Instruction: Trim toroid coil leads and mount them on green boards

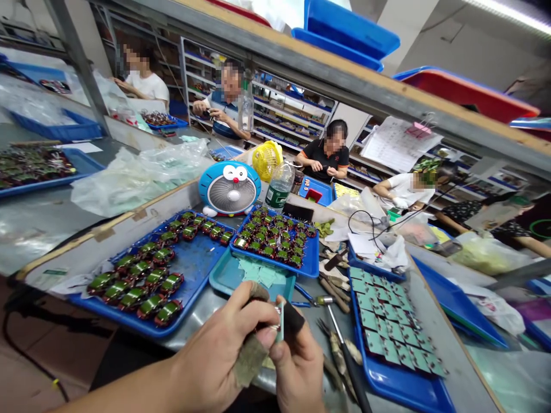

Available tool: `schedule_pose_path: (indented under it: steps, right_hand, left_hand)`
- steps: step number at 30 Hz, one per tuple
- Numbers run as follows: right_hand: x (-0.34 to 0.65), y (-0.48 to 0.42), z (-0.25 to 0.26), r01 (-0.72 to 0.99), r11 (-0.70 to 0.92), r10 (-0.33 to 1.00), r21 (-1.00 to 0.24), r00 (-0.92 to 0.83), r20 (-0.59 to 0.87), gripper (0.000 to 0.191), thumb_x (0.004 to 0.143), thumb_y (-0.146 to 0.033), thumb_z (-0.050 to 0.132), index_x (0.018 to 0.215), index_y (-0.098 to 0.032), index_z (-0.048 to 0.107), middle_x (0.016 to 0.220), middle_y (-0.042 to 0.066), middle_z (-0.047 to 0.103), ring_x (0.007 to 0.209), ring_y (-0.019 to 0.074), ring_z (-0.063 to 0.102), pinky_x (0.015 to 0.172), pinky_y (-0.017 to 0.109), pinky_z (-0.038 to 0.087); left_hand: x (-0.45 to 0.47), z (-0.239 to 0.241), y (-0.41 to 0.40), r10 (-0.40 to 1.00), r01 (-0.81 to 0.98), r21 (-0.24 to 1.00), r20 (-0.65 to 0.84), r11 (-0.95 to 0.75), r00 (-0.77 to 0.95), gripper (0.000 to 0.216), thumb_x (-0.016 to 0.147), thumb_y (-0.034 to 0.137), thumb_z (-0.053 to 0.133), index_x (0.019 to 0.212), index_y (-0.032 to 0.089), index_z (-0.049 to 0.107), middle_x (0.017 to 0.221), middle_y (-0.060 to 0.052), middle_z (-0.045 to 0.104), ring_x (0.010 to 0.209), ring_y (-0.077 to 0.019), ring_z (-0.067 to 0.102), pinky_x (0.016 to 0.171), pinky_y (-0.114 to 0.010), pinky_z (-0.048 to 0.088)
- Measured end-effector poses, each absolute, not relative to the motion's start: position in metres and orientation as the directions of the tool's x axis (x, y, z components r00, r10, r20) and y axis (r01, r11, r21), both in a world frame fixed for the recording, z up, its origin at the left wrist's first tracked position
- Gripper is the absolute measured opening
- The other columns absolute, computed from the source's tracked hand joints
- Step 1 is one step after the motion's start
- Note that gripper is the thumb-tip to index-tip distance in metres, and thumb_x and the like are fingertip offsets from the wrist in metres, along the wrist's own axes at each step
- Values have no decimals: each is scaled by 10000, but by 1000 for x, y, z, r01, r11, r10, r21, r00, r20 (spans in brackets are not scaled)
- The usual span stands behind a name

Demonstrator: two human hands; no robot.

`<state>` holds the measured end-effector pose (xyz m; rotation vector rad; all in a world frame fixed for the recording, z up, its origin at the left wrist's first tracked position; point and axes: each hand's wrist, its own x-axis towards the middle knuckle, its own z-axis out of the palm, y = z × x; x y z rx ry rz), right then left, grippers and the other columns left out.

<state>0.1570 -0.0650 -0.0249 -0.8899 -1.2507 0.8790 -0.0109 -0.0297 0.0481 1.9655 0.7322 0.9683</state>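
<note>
The left hand [219,350] is closed tight on a brown cloth scrap [250,358], and the right hand [297,370] is closed on a black handle [293,317]. A small green piece [280,324] sits between them, held up close so the eyes can see it. Trays lie just past the hands, easy to reach. A big blue tray [129,322] and a second blue tray [312,258] hold rows of green-topped parts with wires. A teal tray [224,281] holds paper squares [262,275], and a right blue tray [400,390] holds flat green squares [387,327].
</note>
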Motion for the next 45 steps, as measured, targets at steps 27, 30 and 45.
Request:
schedule_pose_path:
  steps: [27, 30, 45]
  right_hand:
    - [190, -62, 15, 502, 617, 751, -606, -146, 644, 418, 1082, -455, 512, 1448, -266, 584, 1290, 97, 681, 1202, 227, 667, 1017, 318, 555]
    - [191, -63, 13, 472, 606, 764, -640, -121, 634, 414, 1075, -461, 528, 1445, -283, 585, 1287, 84, 677, 1199, 217, 665, 1024, 307, 543]
    - [159, -54, 37, 312, 555, 826, -771, -91, 557, 356, 1002, -454, 663, 1292, -252, 706, 1161, 71, 703, 1059, 220, 684, 934, 318, 553]
  left_hand:
    - [11, 72, -14, 773, 74, 975, -213, 211, 597, 488, 923, 721, 561, 953, 242, 474, 682, 74, 510, 509, -103, 476, 474, -209, 375]
    - [14, 65, -17, 815, 115, 983, -183, 144, 549, 447, 972, 681, 516, 965, 235, 498, 708, 73, 518, 497, -92, 475, 479, -213, 391]
    - [-22, 57, -9, 739, -157, 865, -297, 476, 605, 410, 918, 629, 677, 1016, 268, 512, 712, 72, 518, 526, -78, 451, 511, -211, 309]
